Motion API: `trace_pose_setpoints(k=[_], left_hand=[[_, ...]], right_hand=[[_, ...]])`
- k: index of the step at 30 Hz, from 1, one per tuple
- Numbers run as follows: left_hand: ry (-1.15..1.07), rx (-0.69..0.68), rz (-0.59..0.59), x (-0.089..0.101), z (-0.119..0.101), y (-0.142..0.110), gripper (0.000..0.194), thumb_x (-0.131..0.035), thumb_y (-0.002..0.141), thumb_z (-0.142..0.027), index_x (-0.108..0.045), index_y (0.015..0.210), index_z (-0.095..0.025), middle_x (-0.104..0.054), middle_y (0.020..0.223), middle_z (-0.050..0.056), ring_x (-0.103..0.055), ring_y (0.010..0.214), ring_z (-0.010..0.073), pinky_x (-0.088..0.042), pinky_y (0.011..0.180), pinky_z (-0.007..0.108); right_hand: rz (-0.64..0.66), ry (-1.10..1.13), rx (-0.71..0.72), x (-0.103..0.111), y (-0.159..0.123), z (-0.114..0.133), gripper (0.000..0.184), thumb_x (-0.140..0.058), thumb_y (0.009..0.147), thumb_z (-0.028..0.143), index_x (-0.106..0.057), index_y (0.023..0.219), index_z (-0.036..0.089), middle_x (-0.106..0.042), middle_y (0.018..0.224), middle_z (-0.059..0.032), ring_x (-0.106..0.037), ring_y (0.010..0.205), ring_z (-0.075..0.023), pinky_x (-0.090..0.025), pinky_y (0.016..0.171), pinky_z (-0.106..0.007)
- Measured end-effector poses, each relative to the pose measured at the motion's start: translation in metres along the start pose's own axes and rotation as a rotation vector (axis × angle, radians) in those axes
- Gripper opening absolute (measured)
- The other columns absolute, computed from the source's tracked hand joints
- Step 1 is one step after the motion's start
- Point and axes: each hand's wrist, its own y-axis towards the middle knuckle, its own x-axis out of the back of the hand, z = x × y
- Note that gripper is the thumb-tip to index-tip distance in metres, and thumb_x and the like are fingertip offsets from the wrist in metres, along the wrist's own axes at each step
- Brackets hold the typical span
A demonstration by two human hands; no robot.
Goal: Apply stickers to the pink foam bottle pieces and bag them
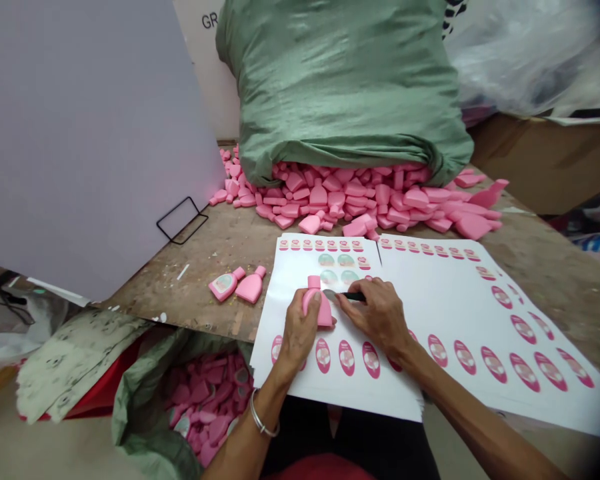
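Observation:
My left hand [299,327] is closed around a small pink plastic bottle [319,301], held upright over a white sticker sheet [300,360]. My right hand [377,312] pinches a thin dark tool [353,296] whose tip carries a pale round sticker [330,294] right beside the bottle. The sheet holds rows of pink oval labels [347,357] and greenish round ones [346,261]. Two pink bottles [237,285] lie on the table to the left, one with a label on it.
A green woven sack [345,87] at the back spills a heap of pink bottles [360,200]. A second sticker sheet [480,313] lies to the right. A green bag [145,393] below the table edge holds several bottles. A grey board [90,133] stands at left.

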Motion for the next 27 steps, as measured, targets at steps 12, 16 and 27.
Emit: trace_pose_setpoints(k=[12,16,27], left_hand=[[-0.509,0.171,0.018,0.001,-0.016,-0.011,0.055,-0.042,0.089,-0.058,-0.060,0.108,-0.010,-0.067,0.100,0.013,-0.068,0.083,0.0227,-0.059,0.063,0.032],[-0.518,0.183,0.044,0.001,-0.023,-0.014,0.051,-0.042,0.089,-0.056,-0.059,0.106,-0.011,-0.067,0.105,0.013,-0.068,0.083,0.0218,-0.060,0.062,0.032],[-0.497,0.115,0.113,0.005,-0.025,-0.017,0.051,-0.042,0.090,-0.055,-0.061,0.106,-0.011,-0.067,0.095,0.012,-0.068,0.082,0.0229,-0.058,0.059,0.028]], right_hand=[[0.172,0.629,-0.460,0.026,0.005,0.036,0.035,-0.068,0.073,0.051,-0.054,0.067,0.019,-0.050,0.064,0.0018,-0.043,0.058,-0.0111,-0.037,0.054,-0.026],[0.192,0.617,-0.437,0.020,0.002,0.045,0.033,-0.068,0.075,0.049,-0.054,0.069,0.019,-0.051,0.063,0.0023,-0.044,0.057,-0.0104,-0.038,0.054,-0.025],[0.110,0.525,-0.332,0.017,0.001,0.049,0.028,-0.065,0.079,0.044,-0.053,0.071,0.020,-0.052,0.062,0.0025,-0.047,0.057,-0.0107,-0.041,0.055,-0.025]])
